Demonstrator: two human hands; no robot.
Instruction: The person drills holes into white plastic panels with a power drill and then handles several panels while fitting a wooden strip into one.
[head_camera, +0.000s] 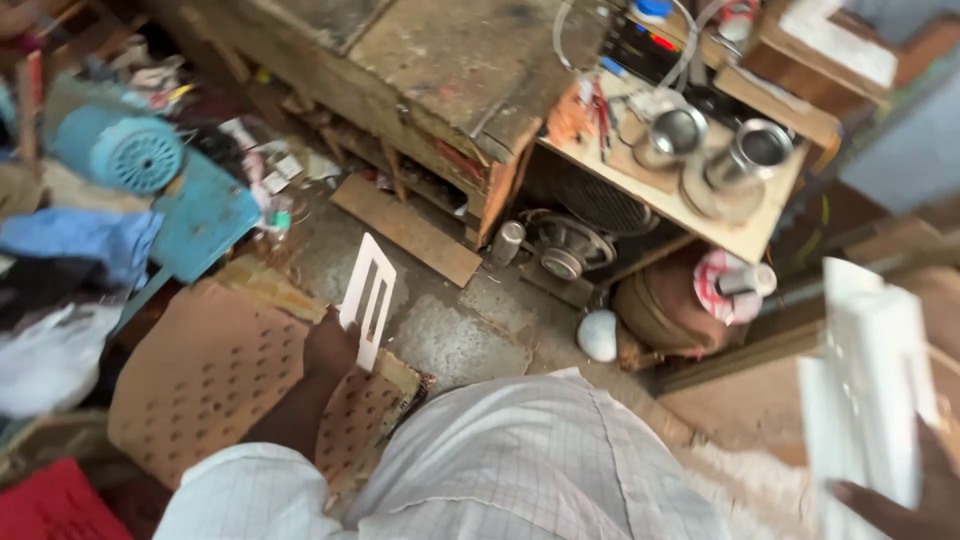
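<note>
We grip a flat white slotted plastic strip in our left hand, long axis upright; our right hand clasps a white moulded frame at far right.

Slotted strip: white, flat, two long slots, blunt ends. Stands nearly upright, top tilted toward 1 o'clock, lower end gripped, above perforated brown board.

Panel stack: white, moulded, blurred. Upright at 4 o'clock of the strip, well apart, gripped at its lower edge.
</note>
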